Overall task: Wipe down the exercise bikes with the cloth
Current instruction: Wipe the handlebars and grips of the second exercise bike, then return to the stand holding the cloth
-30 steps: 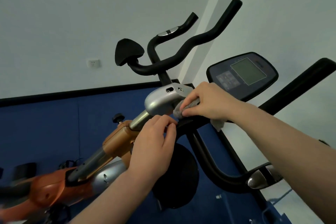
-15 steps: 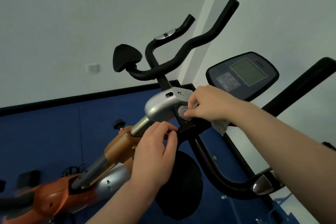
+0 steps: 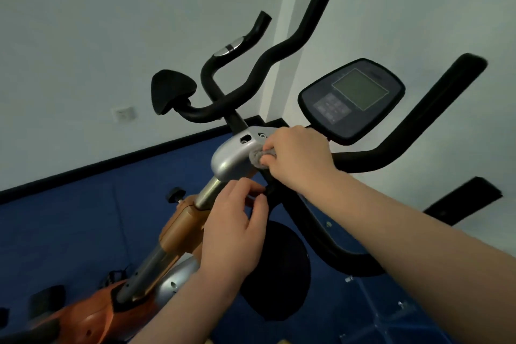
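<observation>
Looking down from the head camera, the right hand (image 3: 297,158) curls its fingers round a bunched grey cloth (image 3: 258,158) and presses it against the right edge of the silver bracket (image 3: 233,158) at the top of the orange exercise bike (image 3: 178,227). The cloth sits right where the bracket meets the black handlebar (image 3: 268,64) stem, with the hand covering most of it, so only a small wad shows at the fingertips.

The left hand (image 3: 233,234) is just below, fingers bent, thumb and forefinger closed toward each other at the black bar under the bracket; whether they actually pinch anything there I cannot tell. The two hands are close, with a narrow gap between them.

Beside the right hand, just past its knuckles, stands the console (image 3: 351,99) of a second bike, and its black handle (image 3: 435,109) sweeps up to the right, above the right forearm. That side is crowded. To the left of the bracket there is open room: the metal post (image 3: 208,193) runs down into the orange frame, with blue floor (image 3: 69,218) behind it and a black saddle (image 3: 170,91) well above, near the white wall (image 3: 111,22).
</observation>
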{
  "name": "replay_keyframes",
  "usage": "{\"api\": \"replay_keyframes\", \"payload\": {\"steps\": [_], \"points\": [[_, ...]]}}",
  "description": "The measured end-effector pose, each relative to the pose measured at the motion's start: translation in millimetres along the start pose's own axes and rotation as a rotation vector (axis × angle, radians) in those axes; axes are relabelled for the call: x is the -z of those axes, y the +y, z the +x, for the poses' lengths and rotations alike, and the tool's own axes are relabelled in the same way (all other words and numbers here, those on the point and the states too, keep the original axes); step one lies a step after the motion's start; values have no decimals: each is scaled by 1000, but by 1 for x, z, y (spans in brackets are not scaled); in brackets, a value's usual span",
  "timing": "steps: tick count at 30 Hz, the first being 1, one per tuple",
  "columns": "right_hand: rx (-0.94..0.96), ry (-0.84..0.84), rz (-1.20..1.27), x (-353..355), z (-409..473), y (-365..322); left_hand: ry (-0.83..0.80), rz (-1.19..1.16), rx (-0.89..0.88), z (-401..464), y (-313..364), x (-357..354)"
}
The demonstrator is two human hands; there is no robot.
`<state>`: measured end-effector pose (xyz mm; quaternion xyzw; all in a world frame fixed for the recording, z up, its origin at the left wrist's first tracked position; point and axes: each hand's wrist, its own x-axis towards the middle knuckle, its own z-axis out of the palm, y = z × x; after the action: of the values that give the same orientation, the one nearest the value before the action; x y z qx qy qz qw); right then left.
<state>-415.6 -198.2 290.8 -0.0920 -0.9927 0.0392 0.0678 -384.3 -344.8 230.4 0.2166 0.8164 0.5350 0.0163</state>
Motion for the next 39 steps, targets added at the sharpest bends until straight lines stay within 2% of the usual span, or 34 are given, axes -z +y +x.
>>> {"api": "replay_keyframes", "payload": {"steps": [3,8,12,18,24,31,35,39], "points": [[-36,13,210,13,-19,6,-130,143,-36,9,3,9],[-147,444,248,65,-60,19,-230,220,-188,52,28,23],[-365,581,183,84,-124,37,-293,246,-386,67,70,6],[-738,701,117,102,-258,80,-549,195,-679,14,136,-68],[-1032,705,-14,105,-399,128,-698,176,-836,-66,183,-164],[-1181,681,-50,111,-540,190,-820,178,-754,-177,219,-286],[-1243,633,-2,98,-585,234,-840,188,-704,-204,227,-339],[-1254,581,89,69,-584,279,-827,266,-693,-197,215,-371]]}}
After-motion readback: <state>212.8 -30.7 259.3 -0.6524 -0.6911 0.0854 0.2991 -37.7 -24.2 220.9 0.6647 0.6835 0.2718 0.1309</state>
